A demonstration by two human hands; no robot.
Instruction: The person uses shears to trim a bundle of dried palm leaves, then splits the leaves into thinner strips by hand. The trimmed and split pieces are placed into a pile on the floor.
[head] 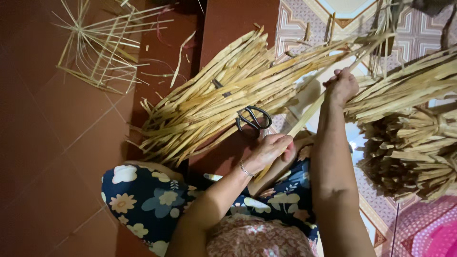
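We see a bundle of split strips [214,90] lying across the floor [52,157] ahead of our knees, with scissors [253,117] on it. A woven frame [102,47] lies toward the floor's far left corner. More bundles [409,143] lie on the mat [304,24] at right.

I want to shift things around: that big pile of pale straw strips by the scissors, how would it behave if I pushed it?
The pile of strips is loose and splayed, so it would probably scatter rather than slide whole. Thin dry strips suggest it is light. The scissors resting on it would likely slip off.
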